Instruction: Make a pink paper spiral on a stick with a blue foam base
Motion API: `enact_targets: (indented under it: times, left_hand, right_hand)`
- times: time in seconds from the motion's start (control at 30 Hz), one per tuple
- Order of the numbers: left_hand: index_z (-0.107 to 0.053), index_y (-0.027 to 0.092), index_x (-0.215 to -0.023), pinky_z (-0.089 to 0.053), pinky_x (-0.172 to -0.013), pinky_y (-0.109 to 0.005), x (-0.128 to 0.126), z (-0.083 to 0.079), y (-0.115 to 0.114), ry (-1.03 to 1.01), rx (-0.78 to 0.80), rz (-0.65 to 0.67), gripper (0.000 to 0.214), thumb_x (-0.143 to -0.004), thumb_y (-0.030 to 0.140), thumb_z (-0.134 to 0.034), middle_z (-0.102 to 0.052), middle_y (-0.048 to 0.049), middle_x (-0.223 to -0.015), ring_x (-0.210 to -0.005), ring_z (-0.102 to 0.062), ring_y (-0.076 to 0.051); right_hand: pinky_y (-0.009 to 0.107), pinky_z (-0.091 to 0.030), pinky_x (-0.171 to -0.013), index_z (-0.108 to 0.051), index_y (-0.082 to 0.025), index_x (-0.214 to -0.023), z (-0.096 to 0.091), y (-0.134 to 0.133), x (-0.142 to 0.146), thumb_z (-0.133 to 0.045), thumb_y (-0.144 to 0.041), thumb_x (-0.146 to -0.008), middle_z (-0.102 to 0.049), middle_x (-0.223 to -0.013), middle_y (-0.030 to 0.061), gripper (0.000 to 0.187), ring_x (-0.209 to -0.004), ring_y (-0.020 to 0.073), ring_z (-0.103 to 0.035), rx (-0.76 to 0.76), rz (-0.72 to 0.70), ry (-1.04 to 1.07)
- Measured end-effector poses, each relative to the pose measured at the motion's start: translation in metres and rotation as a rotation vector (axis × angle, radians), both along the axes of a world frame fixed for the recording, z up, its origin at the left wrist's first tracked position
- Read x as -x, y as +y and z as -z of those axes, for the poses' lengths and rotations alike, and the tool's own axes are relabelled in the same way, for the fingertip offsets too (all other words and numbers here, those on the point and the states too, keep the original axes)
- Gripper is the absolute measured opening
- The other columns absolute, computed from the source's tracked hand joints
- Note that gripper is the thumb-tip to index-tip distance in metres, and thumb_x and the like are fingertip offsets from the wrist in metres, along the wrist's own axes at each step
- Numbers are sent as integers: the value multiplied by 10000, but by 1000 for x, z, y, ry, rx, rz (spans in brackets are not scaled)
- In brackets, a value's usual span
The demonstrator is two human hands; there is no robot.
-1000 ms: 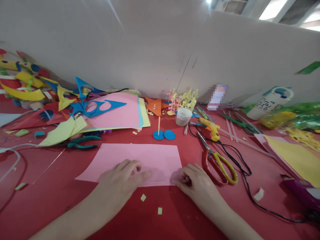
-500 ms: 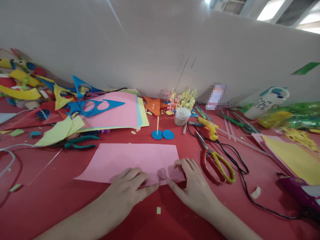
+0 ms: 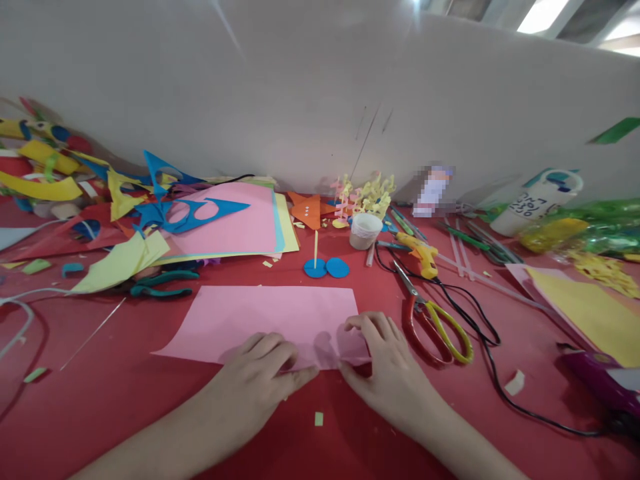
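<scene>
Bare hands at the near edge of a pink sheet. The right hand (image 3: pixel 387 357) has thumb and forefinger spread apart, forefinger over the sheet's near right corner, thumb at its near edge. The left hand (image 3: pixel 263 373) has curled fingers and an outstretched thumb along the same edge; whether it pinches the paper cannot be told. The pink sheet (image 3: pixel 273 313) lies on the red table (image 3: pixel 280 447), its long side facing the person. A second ago the right fingers were bunched at the corner and the left thumb lay farther over the sheet; now both thumbs meet the near edge, which suggests that the work has shifted to that edge. Nearer the person lies a pale scrap (image 3: pixel 319 419). Beyond the sheet's far edge are two blue discs (image 3: pixel 338 268); scissors (image 3: pixel 421 307) lie to its right, pliers (image 3: pixel 170 275) to its left. Toward the table's far edge stand a white cup (image 3: pixel 365 231) and, farther left, a paper stack (image 3: pixel 240 230).
</scene>
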State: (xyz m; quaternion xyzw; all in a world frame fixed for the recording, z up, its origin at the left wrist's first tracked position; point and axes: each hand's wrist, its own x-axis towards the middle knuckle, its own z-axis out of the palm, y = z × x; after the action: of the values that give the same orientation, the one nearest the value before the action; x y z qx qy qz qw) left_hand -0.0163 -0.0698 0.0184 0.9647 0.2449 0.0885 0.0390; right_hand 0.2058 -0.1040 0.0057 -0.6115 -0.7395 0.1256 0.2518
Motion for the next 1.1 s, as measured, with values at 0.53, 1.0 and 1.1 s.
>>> enact_targets:
  times: [0.53,1.0,1.1]
  left_hand:
    - [-528,293,-1163,-400,-725,-337,0,-3,1,-35,101,-4,481,-767,25,-472,-551,-51,-920,-867,-460,-214]
    - [-572,200,-817,-447,-744,-264,48,-15,26,-155,675,-369,78,-805,248,-512,-624,4,-840,-788,-574,-145]
    - [-575,198,-804,-442,-737,-253,51,-15,28,-164,698,-385,86,-798,250,-506,-635,9,-835,-778,-579,-141]
  right_hand:
    - [271,-454,-697,-523,-213,-902,-22,11,-2,-461,-85,-809,-561,-872,35,169,-774,152,-543,141,-201,228]
    - [215,-426,-605,-534,-198,-790,7,10,25,-509,-102,-809,-551,-788,-2,102,-674,112,-519,161,-296,228]
    - [213,-417,-589,-526,-197,-772,7,10,27,-518,-92,-796,-542,-767,-7,108,-659,112,-512,152,-288,194]
